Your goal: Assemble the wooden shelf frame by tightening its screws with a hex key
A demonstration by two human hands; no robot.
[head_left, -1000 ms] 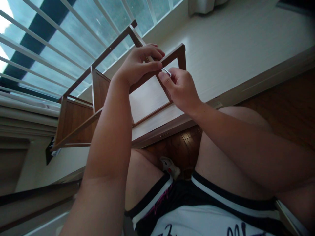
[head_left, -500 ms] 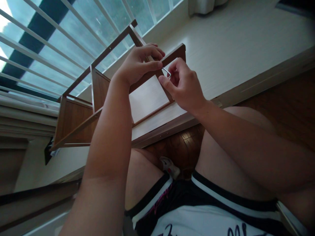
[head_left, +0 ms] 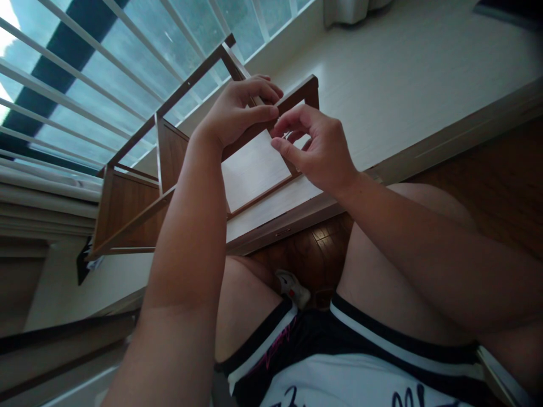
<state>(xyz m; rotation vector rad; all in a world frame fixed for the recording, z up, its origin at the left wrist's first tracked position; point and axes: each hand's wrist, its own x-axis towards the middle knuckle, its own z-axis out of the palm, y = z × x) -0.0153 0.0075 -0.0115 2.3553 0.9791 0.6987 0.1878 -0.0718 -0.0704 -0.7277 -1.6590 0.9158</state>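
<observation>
A brown wooden shelf frame [head_left: 136, 203] lies on its side on a white ledge, its open end toward me. My left hand [head_left: 237, 110] is wrapped round the near top rail of the frame, fingers curled over it. My right hand [head_left: 316, 147] is just to the right of it, thumb and fingers pinched on a small metal hex key [head_left: 289, 134]. The key is mostly hidden by the fingers and sits at the rail's corner joint.
A white ledge [head_left: 394, 85] runs under a tall window with white bars [head_left: 85, 73]. Dark wooden floor [head_left: 487, 186] lies below it. My bare knees and black-and-white shorts [head_left: 339, 362] fill the lower view, a white-socked foot [head_left: 292, 288] between them.
My right hand has rolled over the hex key, its fingers swinging up and left toward the left hand, so the key is less visible. The left hand and frame stay put.
</observation>
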